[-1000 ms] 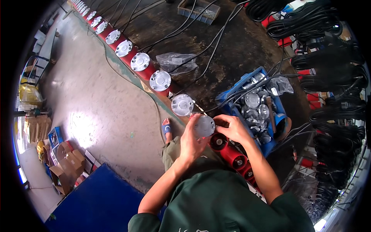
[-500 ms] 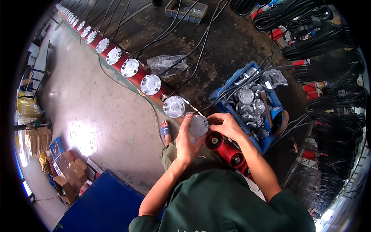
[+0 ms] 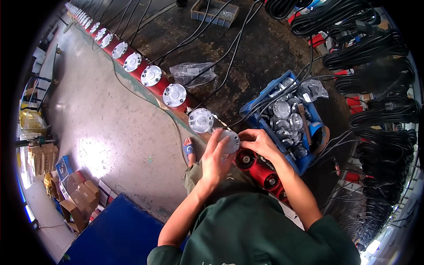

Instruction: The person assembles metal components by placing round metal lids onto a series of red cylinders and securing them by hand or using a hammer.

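My left hand (image 3: 215, 160) grips a round silver metal end cap (image 3: 230, 144), its fingers along the left rim and one resting over the top face. What lies under this cap is hidden by the hand. Against the cap's right edge, my right hand (image 3: 260, 143) has its fingertips drawn together; whatever they pinch is too small to make out. Just beyond sits a capped red cylinder (image 3: 201, 120), first of a long row running to the far left. Nearer my body stand uncapped red cylinders (image 3: 246, 159) with dark open ends.
A blue crate (image 3: 260, 95) full of loose silver caps stands at the right, black cables crossing it. A clear plastic bag (image 3: 192, 73) lies on the dark worktop (image 3: 260, 48). Farther back is a grey tray (image 3: 215, 13) of small parts. Coiled black cables (image 3: 375, 84) line the right side.
A finger of my left hand has moved onto the cap's top face. My right hand stays at its right edge, almost unmoved. The view has shifted slightly.
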A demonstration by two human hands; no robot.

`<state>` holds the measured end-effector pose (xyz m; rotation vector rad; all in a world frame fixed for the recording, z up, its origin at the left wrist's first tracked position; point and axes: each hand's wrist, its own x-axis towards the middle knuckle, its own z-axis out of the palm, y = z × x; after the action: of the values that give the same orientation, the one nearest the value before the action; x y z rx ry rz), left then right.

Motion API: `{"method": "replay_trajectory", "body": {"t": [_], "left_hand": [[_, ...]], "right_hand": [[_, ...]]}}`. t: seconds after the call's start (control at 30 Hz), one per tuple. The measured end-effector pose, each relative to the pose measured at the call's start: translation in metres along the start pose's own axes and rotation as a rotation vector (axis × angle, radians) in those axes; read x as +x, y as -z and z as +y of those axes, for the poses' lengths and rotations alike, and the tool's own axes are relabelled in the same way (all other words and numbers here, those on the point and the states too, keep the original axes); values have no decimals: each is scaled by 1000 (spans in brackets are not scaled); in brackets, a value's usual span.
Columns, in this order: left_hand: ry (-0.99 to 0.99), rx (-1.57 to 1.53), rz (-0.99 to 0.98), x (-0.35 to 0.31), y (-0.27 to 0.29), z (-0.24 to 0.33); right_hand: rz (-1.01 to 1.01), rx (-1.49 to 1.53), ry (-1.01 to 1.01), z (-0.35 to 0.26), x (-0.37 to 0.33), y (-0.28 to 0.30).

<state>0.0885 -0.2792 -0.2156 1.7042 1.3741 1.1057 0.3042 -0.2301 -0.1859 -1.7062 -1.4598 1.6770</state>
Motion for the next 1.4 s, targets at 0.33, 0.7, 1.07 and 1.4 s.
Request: {"method": "replay_trajectory", "body": {"t": [0.33,0.7,1.07,1.4], "left_hand": [[8,-20,-10,1,1,-1],[-30,48,-43,0,1,-5],[250,-249,-21,-10,1,-25],[612,-646,-197,-14,-20,-82]], "right_hand": [[-14,246,-43,14,4,0],[-81,415,-65,12,-6,6],[358,-246,229,-29,44,-46],[428,-749,274,-28,76,-79]]}}
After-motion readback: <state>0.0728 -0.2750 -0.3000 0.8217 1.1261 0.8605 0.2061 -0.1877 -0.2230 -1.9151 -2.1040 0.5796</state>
